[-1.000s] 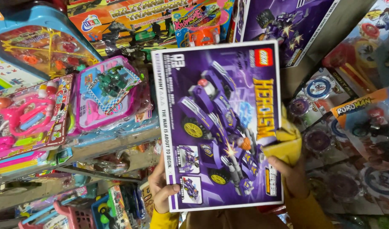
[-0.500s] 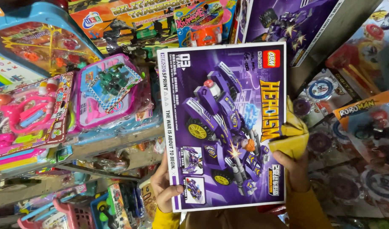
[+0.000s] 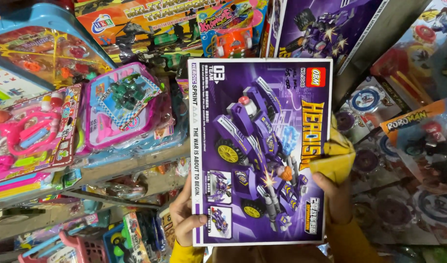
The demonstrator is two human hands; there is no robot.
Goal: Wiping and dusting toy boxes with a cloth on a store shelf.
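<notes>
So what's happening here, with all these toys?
A person holds up a purple toy box picturing a brick-built car. The left hand grips its lower left edge; the right hand holds the right edge and also a yellow cloth. Packaged toys crowd the shelves behind.

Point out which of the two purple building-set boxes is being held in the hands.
It is the purple box with the car picture, gripped by the left hand and right hand. The other purple box stands untouched on the shelf behind it.
</notes>
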